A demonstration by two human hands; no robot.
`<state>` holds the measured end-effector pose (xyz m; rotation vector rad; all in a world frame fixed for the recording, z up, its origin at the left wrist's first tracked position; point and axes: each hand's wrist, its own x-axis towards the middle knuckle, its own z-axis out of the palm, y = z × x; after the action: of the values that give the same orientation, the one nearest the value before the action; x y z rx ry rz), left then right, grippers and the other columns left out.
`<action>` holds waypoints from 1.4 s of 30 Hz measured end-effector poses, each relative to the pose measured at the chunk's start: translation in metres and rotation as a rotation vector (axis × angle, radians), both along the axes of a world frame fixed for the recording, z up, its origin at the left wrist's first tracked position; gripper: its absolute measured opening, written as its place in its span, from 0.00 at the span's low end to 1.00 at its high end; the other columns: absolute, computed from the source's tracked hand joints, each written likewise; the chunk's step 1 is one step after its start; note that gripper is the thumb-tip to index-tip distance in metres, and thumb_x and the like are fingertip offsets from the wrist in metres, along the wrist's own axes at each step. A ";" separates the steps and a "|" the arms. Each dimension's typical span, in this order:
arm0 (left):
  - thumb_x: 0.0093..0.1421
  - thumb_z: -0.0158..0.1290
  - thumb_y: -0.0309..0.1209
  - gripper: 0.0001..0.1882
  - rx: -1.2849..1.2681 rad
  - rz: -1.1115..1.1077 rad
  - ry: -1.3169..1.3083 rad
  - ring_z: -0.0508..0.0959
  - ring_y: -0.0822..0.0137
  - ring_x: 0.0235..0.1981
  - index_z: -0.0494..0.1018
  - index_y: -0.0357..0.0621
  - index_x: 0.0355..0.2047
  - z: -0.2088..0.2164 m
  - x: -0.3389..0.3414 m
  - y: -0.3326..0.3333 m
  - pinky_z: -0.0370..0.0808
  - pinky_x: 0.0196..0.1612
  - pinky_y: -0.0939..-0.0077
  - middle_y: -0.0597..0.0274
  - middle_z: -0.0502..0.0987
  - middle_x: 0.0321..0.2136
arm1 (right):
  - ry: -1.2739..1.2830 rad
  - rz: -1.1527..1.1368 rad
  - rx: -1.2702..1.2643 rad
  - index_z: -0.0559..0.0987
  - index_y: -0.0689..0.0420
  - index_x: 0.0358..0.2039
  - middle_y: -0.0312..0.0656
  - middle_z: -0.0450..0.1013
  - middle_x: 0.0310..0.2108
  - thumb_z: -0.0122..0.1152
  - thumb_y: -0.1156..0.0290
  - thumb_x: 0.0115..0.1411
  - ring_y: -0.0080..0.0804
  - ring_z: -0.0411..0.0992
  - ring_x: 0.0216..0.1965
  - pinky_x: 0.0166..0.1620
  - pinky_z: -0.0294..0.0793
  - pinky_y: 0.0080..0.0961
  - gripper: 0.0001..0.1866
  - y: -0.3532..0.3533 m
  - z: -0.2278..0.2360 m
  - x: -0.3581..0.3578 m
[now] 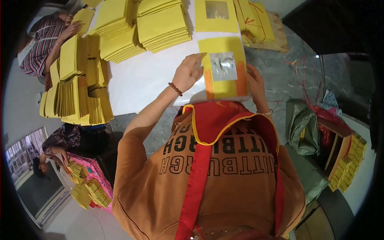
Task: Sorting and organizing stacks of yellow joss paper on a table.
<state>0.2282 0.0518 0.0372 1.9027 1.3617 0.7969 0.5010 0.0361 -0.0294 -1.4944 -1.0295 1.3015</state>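
Both hands at the near end of the white-covered table (132,91), in front of the person's red apron (218,122). Between them a yellow paper piece (223,66), silvery panel at its middle, orange bands down both sides, lying flat by the near edge; single sheet or pile, cannot tell. Left hand (188,74) at its left side, fingers bent and close together, tips at the paper's upper left edge; whether they pinch a layer or only rest there, cannot tell. Right hand (256,86) along the right edge, fingers loosely curved, partly turned from view; a grip cannot be made out. Beyond, near the first, a second paneled sheet (217,10) lies flat, with thick stacks of folded yellow paper (164,29) to its left. More yellow bundles (72,60) at the table's left end, where a co-worker in a striped top (45,42) has hands on a yellow piece. Right of the table, a wooden board (281,34) carries yellow sheets and red cord. Step in hand, as I judge it: steadying or aligning the paper from both sides. Next move would seem to call for level, even contact at both edges, and a light touch so the shiny panel does not crease.
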 end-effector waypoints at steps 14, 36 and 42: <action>0.44 0.58 0.36 0.33 0.374 -0.161 0.455 0.63 0.52 0.50 0.64 0.43 0.52 -0.021 0.036 -0.027 0.60 0.51 0.60 0.44 0.58 0.55 | -0.127 0.084 0.015 0.72 0.56 0.49 0.40 0.72 0.33 0.50 0.73 0.56 0.23 0.68 0.33 0.38 0.67 0.18 0.18 -0.003 0.011 -0.007; 0.55 0.54 0.37 0.23 -0.480 -0.233 0.043 0.77 0.56 0.30 0.63 0.46 0.50 -0.017 0.009 0.027 0.71 0.35 0.69 0.49 0.76 0.26 | -0.341 0.379 0.304 0.73 0.58 0.47 0.41 0.66 0.48 0.58 0.69 0.52 0.36 0.58 0.52 0.55 0.58 0.27 0.19 0.017 -0.010 0.007; 0.45 0.62 0.34 0.37 -0.217 -0.535 0.084 0.64 0.54 0.55 0.59 0.50 0.56 -0.011 -0.010 0.017 0.60 0.56 0.66 0.52 0.63 0.54 | -0.216 0.303 0.248 0.74 0.55 0.44 0.38 0.67 0.47 0.59 0.75 0.50 0.37 0.59 0.52 0.55 0.58 0.29 0.18 0.013 -0.024 0.010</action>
<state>0.2178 0.0692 0.0266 2.0039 0.8718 0.2937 0.5107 0.0486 -0.0531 -1.3448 -1.5474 1.1788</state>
